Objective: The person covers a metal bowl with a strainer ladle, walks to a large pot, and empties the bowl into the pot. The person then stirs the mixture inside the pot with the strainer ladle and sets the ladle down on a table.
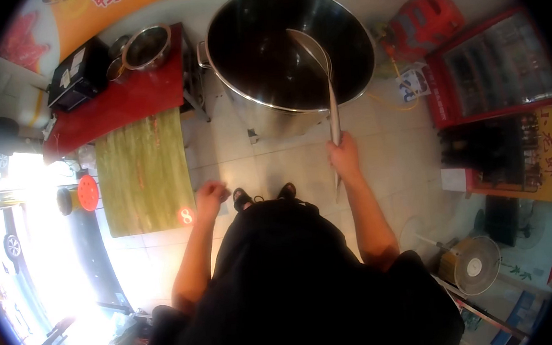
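Note:
My right hand (344,155) is wrapped round the handle of a long metal ladle (334,106). Its curved head is over the mouth of a large, deep metal pot (259,102) with a shiny rim. Dark contents fill the pot's inside, and I cannot tell whether the ladle touches them. My left hand (210,196) hangs beside my body with its fingers curled in, and no object shows in it. It is nearest to the greenish cloth (143,176) that drapes down from the red table.
The red-topped table (146,92) at left bears metal bowls (147,47) and a black appliance (79,74). Red plastic stools (429,21) and a red-framed display fridge (495,68) stand at right. A fan (474,266) is at lower right. An orange hose (395,106) runs near the pot.

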`<state>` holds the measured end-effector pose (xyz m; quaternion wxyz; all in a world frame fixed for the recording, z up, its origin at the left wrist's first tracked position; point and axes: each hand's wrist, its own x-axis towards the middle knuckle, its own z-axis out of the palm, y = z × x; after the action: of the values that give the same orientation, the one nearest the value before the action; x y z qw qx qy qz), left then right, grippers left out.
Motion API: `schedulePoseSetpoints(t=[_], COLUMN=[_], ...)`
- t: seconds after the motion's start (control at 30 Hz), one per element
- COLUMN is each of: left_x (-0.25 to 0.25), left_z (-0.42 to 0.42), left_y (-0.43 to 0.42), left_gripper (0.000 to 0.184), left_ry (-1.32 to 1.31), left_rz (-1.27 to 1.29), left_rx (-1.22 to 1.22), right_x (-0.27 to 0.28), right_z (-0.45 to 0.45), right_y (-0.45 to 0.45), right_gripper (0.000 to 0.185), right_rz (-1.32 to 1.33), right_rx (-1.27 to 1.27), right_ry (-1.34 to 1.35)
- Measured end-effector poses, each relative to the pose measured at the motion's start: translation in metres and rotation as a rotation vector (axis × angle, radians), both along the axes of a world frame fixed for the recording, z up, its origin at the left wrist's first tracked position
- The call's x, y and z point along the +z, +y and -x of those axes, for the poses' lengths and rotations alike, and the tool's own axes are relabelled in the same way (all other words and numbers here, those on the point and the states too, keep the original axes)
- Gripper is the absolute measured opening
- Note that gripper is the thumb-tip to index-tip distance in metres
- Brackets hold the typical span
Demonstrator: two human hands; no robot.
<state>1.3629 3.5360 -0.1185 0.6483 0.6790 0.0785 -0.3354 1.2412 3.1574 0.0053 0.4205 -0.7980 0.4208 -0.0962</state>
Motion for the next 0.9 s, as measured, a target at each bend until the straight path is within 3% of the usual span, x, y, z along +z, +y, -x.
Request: schedulePoseSetpoints(t=[0.07,0.1,0.17,0.2,0.23,0.27,0.3,0.37,0.53,0.63,0.7,0.77,0.83,0.9], left_x=[0.055,0.07,0.094,0.11,0.122,0.133,0.143,0.156,0.159,0.168,0.166,0.171,0.162,0.191], left_z=[-0.003,0.001,0.014,0.018,0.022,0.026,0.033,0.041,0.061,0.059,0.051,0.032,0.014,-0.005], left_y=[-0.057,-0.083,-0.132,-0.155,-0.177,-0.191,-0.203,-0.221,-0.244,-0.246,-0.237,-0.215,-0.187,-0.156], left_gripper=[0.014,0.015,0.025,0.033,0.037,0.042,0.042,0.043,0.041,0.044,0.048,0.049,0.045,0.031], left_ry=[0.006,0.113,0.247,0.283,0.336,0.429,0.423,0.61,0.639,0.366,0.272,0.157,0.062,-0.055], left_rz=[0.021,0.088,0.172,0.139,0.134,0.158,0.155,0.335,0.392,0.259,0.268,0.25,0.272,0.297], left_rx=[-0.28,-0.367,-0.582,-0.719,-0.793,-0.817,-0.809,-0.712,-0.496,-0.444,-0.427,-0.483,-0.483,-0.409], right_x=[-0.013,-0.01,0.0,-0.003,-0.008,-0.013,-0.018,-0.025,-0.044,-0.056,-0.058,-0.016,-0.004,-0.007], right_z=[0.003,0.002,-0.001,-0.001,-0.003,-0.005,-0.004,-0.006,-0.01,-0.019,-0.032,-0.042,-0.051,-0.062], right_y=[-0.006,-0.005,-0.001,-0.003,-0.007,-0.009,-0.011,-0.014,-0.019,-0.017,-0.01,0.002,0.009,0.016], right_gripper=[0.031,0.031,0.023,0.023,0.023,0.024,0.024,0.026,0.028,0.031,0.038,0.044,0.047,0.048], right_rz=[-0.558,-0.555,-0.99,-0.991,-1.157,-1.325,-1.331,-1.553,-1.644,-1.625,-1.688,-1.398,-1.382,-1.236], right_rx=[-0.117,-0.114,-0.185,-0.181,-0.195,-0.205,-0.195,-0.141,0.078,0.044,0.203,0.242,0.386,0.479], right_ry=[-0.2,-0.201,-0.509,-0.508,-0.593,-0.677,-0.676,-0.764,-0.84,-0.792,-0.847,-0.734,-0.731,-0.565])
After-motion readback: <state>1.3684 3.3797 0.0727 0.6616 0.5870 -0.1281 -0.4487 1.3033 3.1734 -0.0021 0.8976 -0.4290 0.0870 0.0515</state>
